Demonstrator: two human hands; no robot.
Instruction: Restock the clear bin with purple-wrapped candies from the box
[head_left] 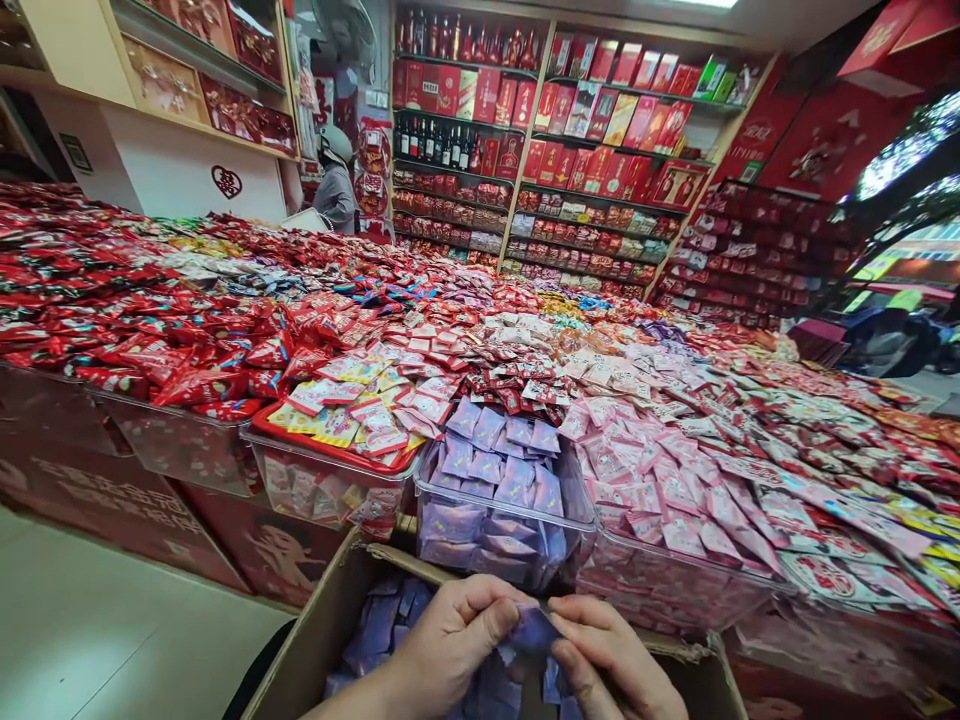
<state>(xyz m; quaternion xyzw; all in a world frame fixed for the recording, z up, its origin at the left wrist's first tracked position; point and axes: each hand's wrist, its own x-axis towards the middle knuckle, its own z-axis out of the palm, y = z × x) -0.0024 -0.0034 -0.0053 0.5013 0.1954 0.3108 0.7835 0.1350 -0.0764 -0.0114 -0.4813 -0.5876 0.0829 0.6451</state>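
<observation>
Both hands meet above an open cardboard box (300, 640), with a small purple candy packet (532, 632) between them. My left hand (469, 640) pinches the packet's left side between thumb and fingers. On its right edge, the fingertips of my right hand (611, 650) are closed. More purple packets (382, 625) lie inside the box, partly hidden by my forearm and hands. Just beyond the box stands a clear plastic bin (499, 508), where similar purple packets (502, 460) sit in rows.
Left of that bin, another holds yellow and pink packets (367, 405); to the right are pink packets (660, 480). Heaps of red packets (187, 350) spread left. Shelves (525, 130) with bottles and red boxes stand behind. A person in a helmet (335, 180) is at the back.
</observation>
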